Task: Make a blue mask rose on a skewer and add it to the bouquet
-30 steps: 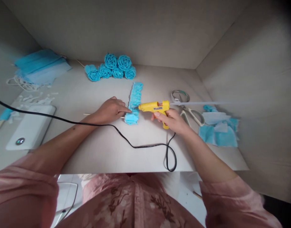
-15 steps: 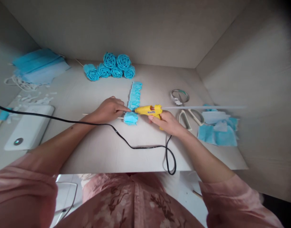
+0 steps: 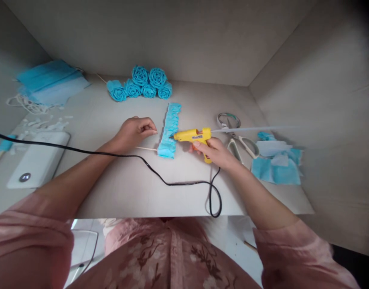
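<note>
Holds yellow glue gun (image 3: pixel 189 135) in right hand (image 3: pixel 217 152), nozzle (image 3: pixel 171 137) at ruffled blue strip (image 3: pixel 171 120), flat on tabletop (image 3: pixel 118 200). Has left hand (image 3: pixel 135 131) curled narrow, just beside strip. Includes thin stick (image 3: pixel 146 149) at strip's near end, six blue flowers (image 3: pixel 149 90) behind, scissors (image 3: pixel 250 147) to right.

The bare left forearm (image 3: pixel 79 178), emerging from a loose pink fabric sleeve (image 3: pixel 37 241), slants inward and away from the body. Its wrist looks nearly straight, and the bare left hand (image 3: pixel 133 130) has its fingers curled, with thumb and index fingertips brought together or nearly so. Opposite, the bare right forearm (image 3: pixel 259 194) angles inward from a matching pink fabric sleeve (image 3: pixel 295 253). The bare right hand (image 3: pixel 215 152) is closed in a firm grip, thumb extended toward the left hand, the two hands apart
</note>
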{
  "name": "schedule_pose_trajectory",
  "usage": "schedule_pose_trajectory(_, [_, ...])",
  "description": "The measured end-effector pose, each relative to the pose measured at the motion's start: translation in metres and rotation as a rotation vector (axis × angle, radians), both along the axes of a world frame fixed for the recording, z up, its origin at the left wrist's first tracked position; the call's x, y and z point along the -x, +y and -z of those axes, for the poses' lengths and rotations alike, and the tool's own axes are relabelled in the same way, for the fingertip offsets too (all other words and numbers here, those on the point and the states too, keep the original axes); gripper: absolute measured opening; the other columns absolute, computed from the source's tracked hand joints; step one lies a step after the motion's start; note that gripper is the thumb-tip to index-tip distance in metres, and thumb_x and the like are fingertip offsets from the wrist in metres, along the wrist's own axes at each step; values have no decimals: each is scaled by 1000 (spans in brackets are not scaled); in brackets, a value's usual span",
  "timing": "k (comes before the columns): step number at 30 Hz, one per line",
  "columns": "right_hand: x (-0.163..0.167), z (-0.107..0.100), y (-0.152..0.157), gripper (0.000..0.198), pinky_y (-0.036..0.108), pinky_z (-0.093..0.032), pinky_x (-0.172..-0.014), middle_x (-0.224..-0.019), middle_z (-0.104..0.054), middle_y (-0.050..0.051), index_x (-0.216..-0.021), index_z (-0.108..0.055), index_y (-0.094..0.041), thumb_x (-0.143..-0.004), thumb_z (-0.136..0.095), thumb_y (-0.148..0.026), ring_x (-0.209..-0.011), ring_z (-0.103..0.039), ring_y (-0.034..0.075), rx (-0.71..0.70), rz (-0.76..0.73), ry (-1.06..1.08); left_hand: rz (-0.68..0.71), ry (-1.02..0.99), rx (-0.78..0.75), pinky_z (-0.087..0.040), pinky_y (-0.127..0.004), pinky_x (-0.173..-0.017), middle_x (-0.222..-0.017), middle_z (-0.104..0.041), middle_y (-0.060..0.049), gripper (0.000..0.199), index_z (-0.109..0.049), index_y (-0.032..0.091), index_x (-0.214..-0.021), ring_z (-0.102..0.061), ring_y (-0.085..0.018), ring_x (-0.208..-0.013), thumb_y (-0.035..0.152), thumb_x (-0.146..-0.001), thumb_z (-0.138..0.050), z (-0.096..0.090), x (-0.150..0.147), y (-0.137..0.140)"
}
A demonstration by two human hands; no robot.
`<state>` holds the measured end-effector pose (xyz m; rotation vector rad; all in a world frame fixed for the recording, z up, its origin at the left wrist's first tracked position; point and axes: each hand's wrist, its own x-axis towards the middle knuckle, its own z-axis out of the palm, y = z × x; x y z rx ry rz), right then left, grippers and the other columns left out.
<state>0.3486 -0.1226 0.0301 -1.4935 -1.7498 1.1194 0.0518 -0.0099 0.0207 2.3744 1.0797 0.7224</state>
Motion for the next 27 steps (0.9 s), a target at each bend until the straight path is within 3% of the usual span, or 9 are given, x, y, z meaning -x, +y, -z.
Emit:
schedule_pose_trajectory(9, [-2, 2, 1, 47, 28, -44, -66, -92, -75, 8, -88, -76, -17, -91, -60, -61, -72, -56, 16, 24, 12, 95, 90, 50, -16, -41, -25, -64, -63, -67, 2, 32, -71, 20, -76, -59, -14, -62, 45, -93, -61, -4, 8, 2])
schedule_pose_trajectory(14, [-4, 3, 1, 49, 28, -41, -63, -85, -71, 7, -88, -78, -17, -92, -59, -62, -71, -55, 15, 24, 31, 80, 77, 66, -8, -42, -24, -67, -71, -71, 1, 34, -71, 20, -78, -62, -15, -69, 44, -94, -55, -2, 10, 3])
schedule_pose_trajectory(18, [-4, 1, 1, 52, 27, -39, -61, -83, -69, 6, -90, -79, -16, -92, -59, -64, -68, -53, 15, 39, 38, 84, 2, 31, 58, -36, -23, -57, -63, -62, 2, 33, -65, 18, -74, -54, -13, -61, 43, -92, -55, -3, 10, 1])
schedule_pose_trajectory(24, [-4, 0, 1, 53, 27, -39, -60, -80, -67, 6, -90, -79, -16, -91, -59, -64, -69, -54, 15, 40, 38, 72, -53, -38, 28, -28, -24, -52, -54, -38, 4, 43, -49, 18, -60, -37, -10, -55, 45, -92, -59, -7, 10, -2])
schedule_pose_trajectory(27, [-5, 1, 1, 53, 28, -39, -60, -78, -66, 5, -91, -79, -16, -91, -59, -65, -67, -53, 15, 39, 39, 70, -56, -48, 52, -30, -25, -54, -56, -42, 3, 43, -52, 18, -61, -40, -11, -57, 46, -93, -59, -5, 9, -1])
